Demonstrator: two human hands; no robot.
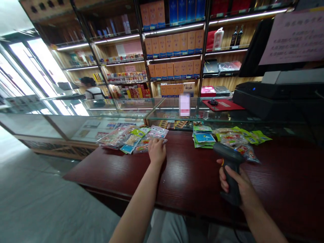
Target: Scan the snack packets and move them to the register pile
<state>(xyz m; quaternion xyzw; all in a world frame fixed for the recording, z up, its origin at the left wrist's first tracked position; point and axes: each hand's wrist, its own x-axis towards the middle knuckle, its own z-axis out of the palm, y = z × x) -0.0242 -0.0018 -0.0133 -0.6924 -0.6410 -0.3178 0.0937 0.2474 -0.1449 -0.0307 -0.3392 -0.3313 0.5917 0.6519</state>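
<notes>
My right hand (236, 184) is wrapped round the handle of a black barcode scanner (229, 168), held upright above the dark red wooden counter (192, 175). My left hand (157, 151) reaches forward and rests on a spread of colourful snack packets (133, 138) at the counter's left; its fingers curl over the edge of one packet. A neat stack of blue and green packets (203, 137) lies in the middle, just beyond the scanner. More loose packets (240, 138) lie to the right of that stack.
A glass display case (113, 114) runs behind the counter. A black register or printer (275, 91) stands at the right. Shelves of boxed goods (174, 44) fill the back wall. A person (92, 89) stands far left behind the glass.
</notes>
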